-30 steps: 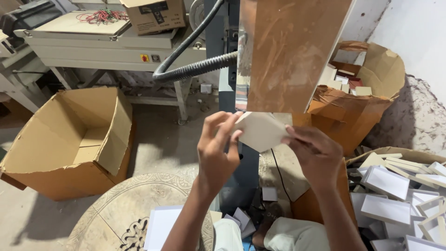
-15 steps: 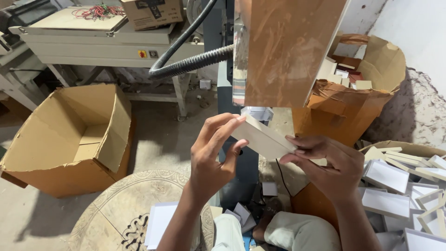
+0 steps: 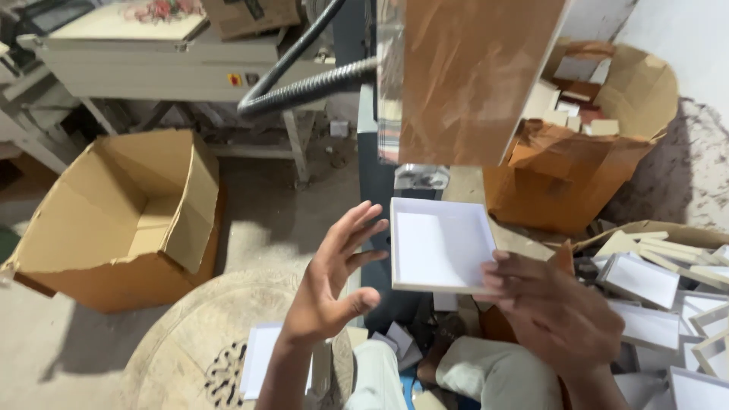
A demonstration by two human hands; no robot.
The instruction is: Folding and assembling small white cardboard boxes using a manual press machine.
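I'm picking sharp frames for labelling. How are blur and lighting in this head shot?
Head view: the right hand is smeared by motion blur, the left hand and the white tray crisper; the brown panel up close is soft with glare on its left edge; daylight is even, and the open carton casts a floor shadow.

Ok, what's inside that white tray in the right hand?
The white tray looks empty: bare white floor, low rim all round. The right hand covers its lower right corner, so that bit is hidden. The left hand is off it.

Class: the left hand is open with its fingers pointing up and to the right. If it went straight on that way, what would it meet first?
Probably the left edge of the white shallow box, though depth is unclear; the left hand is just beside it.
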